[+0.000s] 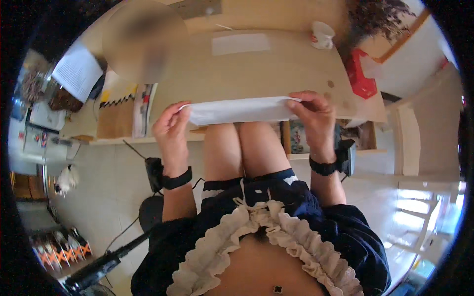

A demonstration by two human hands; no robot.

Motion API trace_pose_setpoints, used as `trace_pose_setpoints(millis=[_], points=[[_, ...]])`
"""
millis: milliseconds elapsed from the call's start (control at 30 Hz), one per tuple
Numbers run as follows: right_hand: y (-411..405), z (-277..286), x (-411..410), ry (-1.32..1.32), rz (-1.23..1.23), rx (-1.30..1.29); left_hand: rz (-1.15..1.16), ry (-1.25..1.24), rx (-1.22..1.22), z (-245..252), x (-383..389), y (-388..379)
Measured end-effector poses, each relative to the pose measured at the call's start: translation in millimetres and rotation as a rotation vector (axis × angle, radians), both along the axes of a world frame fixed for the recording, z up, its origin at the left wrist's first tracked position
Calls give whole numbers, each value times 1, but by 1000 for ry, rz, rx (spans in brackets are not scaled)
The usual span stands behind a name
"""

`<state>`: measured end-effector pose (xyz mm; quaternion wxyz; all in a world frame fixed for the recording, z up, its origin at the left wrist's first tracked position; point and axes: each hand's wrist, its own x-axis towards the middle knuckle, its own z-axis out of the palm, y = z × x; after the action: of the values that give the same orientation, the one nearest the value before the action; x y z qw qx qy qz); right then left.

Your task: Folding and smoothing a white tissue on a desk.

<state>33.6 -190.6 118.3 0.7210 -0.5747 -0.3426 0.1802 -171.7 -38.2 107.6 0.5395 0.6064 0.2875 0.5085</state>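
My left hand (172, 124) pinches the left end of a long white folded strip (239, 110), which looks like paper. Its right end is held between the thumb and fingers of my right hand (313, 113). The strip stretches nearly level between both hands, above my knees and the near edge of a wooden desk (244, 74). Farther back on the desk lies a flat white rectangular piece (240, 43), apart from my hands. Each wrist wears a black strap with a dark device on it.
A white mug (322, 35) stands at the back right, with a red plastic object (361, 74) near the right edge. A spiral-bound notebook (116, 114), books (142, 111) and a printed sheet (77, 72) are at left. Shelves with things sit under the desktop. A black-and-white animal (67, 180) is on the floor.
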Motion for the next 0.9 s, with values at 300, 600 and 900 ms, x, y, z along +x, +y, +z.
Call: trace_pose_setpoints(millis=[300,600,900], points=[[-5,7,1,10,-4,-27,25,-14,11,-5,6,3],[-8,0,9,-308,-114,24,-94,-4,262,-1,-5,5],[-7,-4,6,-261,-60,55,-45,35,250,-5,-9,10]])
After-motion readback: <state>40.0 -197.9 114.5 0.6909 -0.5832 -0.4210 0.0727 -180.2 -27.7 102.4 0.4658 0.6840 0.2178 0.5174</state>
